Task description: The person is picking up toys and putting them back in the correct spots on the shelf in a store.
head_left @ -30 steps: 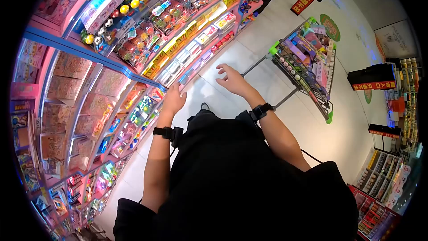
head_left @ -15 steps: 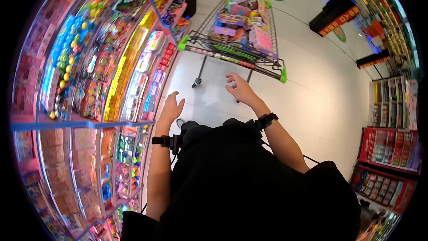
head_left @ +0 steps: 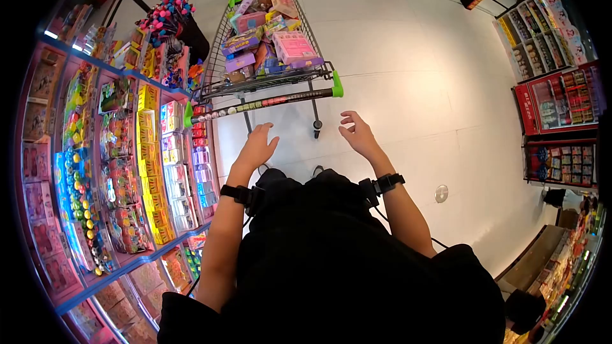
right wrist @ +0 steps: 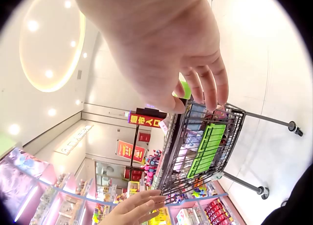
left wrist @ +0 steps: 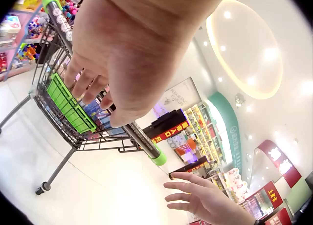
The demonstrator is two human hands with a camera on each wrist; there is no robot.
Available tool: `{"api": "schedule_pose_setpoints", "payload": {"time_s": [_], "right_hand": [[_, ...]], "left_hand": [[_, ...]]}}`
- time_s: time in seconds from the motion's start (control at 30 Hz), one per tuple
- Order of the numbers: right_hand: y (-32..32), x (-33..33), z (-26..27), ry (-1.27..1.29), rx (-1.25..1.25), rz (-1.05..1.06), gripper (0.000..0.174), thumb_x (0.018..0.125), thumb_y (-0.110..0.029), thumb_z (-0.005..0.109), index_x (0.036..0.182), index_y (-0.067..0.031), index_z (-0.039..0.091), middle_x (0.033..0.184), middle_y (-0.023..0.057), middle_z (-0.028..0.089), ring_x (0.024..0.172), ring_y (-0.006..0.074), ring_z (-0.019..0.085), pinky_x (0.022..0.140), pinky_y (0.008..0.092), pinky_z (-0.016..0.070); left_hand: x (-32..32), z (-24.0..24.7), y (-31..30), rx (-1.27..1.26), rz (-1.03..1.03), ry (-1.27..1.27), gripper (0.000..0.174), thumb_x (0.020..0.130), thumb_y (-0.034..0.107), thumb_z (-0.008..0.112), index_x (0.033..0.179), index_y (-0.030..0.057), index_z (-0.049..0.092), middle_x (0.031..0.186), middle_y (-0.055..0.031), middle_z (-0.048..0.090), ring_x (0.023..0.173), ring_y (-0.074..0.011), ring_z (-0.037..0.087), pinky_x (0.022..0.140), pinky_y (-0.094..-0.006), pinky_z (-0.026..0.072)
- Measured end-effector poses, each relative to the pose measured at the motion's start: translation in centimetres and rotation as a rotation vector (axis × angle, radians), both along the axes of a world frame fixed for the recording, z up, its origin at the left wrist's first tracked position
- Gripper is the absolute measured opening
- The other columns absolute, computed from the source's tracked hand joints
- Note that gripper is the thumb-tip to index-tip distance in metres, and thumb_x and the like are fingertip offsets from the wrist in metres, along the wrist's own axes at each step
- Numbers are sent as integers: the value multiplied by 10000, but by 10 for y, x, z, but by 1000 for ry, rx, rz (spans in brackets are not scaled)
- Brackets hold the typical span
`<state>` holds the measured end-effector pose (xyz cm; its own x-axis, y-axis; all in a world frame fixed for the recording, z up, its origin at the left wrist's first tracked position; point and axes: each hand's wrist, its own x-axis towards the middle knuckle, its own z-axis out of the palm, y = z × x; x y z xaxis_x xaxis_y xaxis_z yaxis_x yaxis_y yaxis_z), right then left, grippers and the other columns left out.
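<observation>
A shopping cart [head_left: 210, 76] with a dark handlebar [head_left: 268, 103] and green end caps stands ahead of me. It is loaded with boxes and packets, among them a pink box [head_left: 293, 48] and a purple box [head_left: 240, 62]. My left hand [head_left: 256, 148] is held out just short of the handlebar, its fingers loosely bent and holding nothing. To the right, my right hand [head_left: 361, 137] hovers near the handlebar's right end, fingers relaxed and likewise bare. In the left wrist view, a green panel [left wrist: 71, 103] shows on the cart's near side.
Shelves packed with toys and sweets [head_left: 121, 178] line the left side, close to the cart. A dark bin of pink and blue items [head_left: 191, 37] stands beyond them. On the right are display racks [head_left: 561, 99], with pale floor [head_left: 421, 108] between.
My view has turned to the right, so the cart has shifted from the right side to straight ahead. The hands are now close to its handlebar; the shelves slid leftward.
</observation>
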<state>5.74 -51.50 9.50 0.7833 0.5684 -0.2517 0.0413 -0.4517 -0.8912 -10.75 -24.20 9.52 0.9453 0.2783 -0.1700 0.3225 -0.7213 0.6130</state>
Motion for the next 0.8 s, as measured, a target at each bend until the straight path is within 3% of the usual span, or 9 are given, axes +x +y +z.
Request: {"api": "schedule_pose_setpoints", "payload": {"time_s": [0.1, 0.3, 0.6, 0.77, 0.8], "right_hand": [[11, 1, -1, 25, 13, -17, 416, 891, -127, 647, 1277, -45, 517, 1108, 137, 630, 759, 191, 653, 693, 324, 530], [62, 12, 7, 15, 35, 31, 419, 891, -119, 645, 1278, -33, 510, 1113, 144, 629, 763, 193, 664, 699, 328, 532], [167, 41, 35, -54, 40, 53, 416, 882, -81, 666, 1264, -20, 514, 1080, 129, 624, 767, 171, 646, 720, 308, 532], [215, 45, 34, -124, 23, 59, 426, 869, -96, 682, 1258, -27, 522, 1079, 127, 608, 790, 182, 621, 743, 321, 526], [221, 45, 37, -86, 17, 48, 433, 859, -96, 689, 1254, -29, 525, 1075, 129, 601, 822, 186, 609, 765, 326, 525]], "left_hand": [[13, 5, 12, -80, -26, -1, 459, 928, 208, 618, 1301, -39, 514, 1281, -258, 555, 1185, -430, 539, 1016, -441, 446], [24, 20, 51, -69, -23, -36, 407, 934, 185, 606, 1263, -47, 545, 1254, -245, 578, 1180, -415, 547, 1017, -429, 445], [29, 47, 138, -194, 55, -172, 284, 935, 119, 602, 1188, -9, 584, 1153, -199, 620, 1015, -400, 607, 884, -428, 501], [29, 12, 193, -100, -59, -265, 268, 939, 120, 594, 1181, 4, 587, 1153, -186, 618, 987, -399, 610, 854, -418, 501], [32, 14, 200, -127, -50, -177, 262, 938, 115, 591, 1174, 1, 588, 1144, -184, 618, 1000, -400, 606, 867, -413, 497]]}}
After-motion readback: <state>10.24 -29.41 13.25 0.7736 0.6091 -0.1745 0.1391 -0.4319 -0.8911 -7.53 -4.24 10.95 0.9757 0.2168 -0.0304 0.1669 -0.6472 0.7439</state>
